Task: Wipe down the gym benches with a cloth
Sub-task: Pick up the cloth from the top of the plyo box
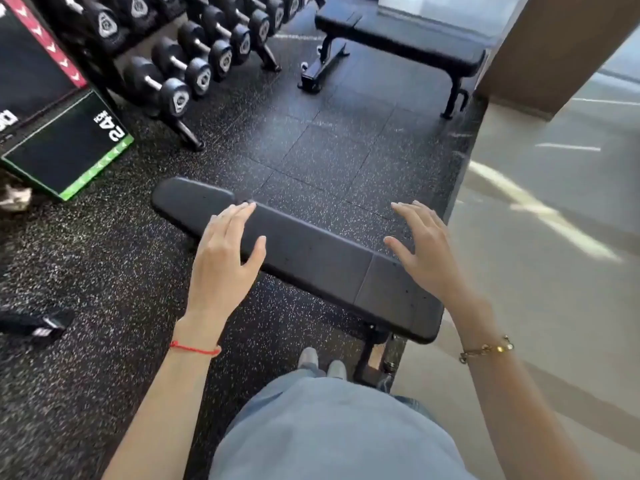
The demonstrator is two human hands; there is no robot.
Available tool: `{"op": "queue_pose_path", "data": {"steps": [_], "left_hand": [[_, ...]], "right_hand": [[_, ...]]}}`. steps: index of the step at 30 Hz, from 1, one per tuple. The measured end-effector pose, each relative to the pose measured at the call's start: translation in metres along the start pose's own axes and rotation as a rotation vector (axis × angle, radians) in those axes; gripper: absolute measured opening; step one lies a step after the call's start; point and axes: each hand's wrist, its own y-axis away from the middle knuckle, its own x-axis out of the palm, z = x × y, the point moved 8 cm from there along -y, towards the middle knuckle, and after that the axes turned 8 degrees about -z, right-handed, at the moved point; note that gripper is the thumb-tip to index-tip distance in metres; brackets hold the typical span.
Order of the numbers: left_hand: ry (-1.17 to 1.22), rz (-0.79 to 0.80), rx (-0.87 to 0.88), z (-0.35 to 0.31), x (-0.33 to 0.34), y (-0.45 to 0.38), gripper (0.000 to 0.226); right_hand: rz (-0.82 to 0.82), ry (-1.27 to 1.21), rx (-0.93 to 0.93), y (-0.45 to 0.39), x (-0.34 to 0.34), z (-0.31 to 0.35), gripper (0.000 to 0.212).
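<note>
Grey-blue shirt [332,434] fills the near edge. Beyond it, a black padded bench [311,258] crosses the speckled rubber floor [104,271] from far left to near right. Both hands hover over the bench, fingers spread, holding nothing: left hand [225,251], right hand [426,251]. A second bench [398,39] stands far right, beside a dumbbell rack [194,53].

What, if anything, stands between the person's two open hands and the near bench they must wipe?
Nothing visible. The left hand and right hand hang over the near bench, whose padded top is bare. No cloth is in either hand or anywhere in view.
</note>
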Motion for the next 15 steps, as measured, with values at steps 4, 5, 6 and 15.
{"op": "queue_pose_path", "data": {"steps": [4, 5, 6, 15], "left_hand": [[-0.032, -0.037, -0.087, 0.022, -0.015, 0.012, 0.05], [-0.038, -0.043, -0.117, 0.03, -0.019, 0.016, 0.05], [-0.046, -0.051, -0.142, 0.039, -0.023, 0.019, 0.05], [-0.144, -0.152, -0.352, 0.15, -0.081, 0.022, 0.048]], "right_hand": [[0.062, -0.028, -0.06, -0.011, 0.021, 0.024, 0.055], [0.086, -0.031, -0.078, -0.015, 0.029, 0.031, 0.055], [0.112, -0.036, -0.095, -0.019, 0.037, 0.039, 0.055], [0.265, -0.083, -0.274, -0.094, 0.133, 0.146, 0.054]]}}
